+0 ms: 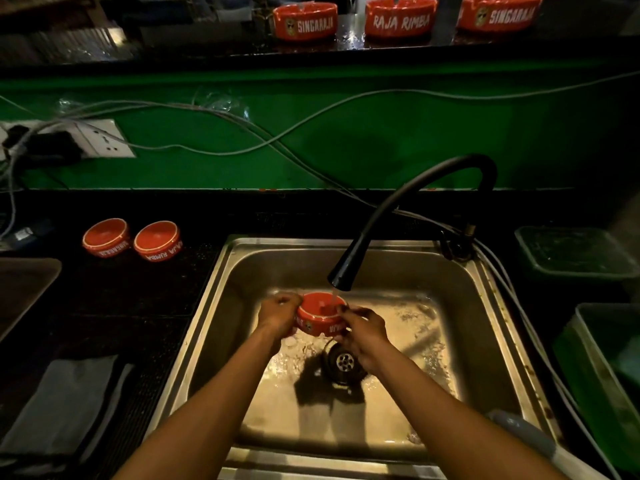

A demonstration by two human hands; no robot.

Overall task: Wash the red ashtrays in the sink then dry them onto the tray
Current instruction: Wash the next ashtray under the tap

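Wash step: left hand [280, 315] and right hand [362, 329] grip the red ashtray [320, 315], fingers curled round its rim, under the faucet [341, 277] stream. Next, judged: rub it clean between the fingers.

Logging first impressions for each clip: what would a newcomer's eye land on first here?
Probably the red ashtray held in the sink by the left hand and right hand, with water running onto it from the black faucet. Next, the three red ashtrays on the upper ledge, and the two upside-down ashtrays on the dark counter left of the sink.
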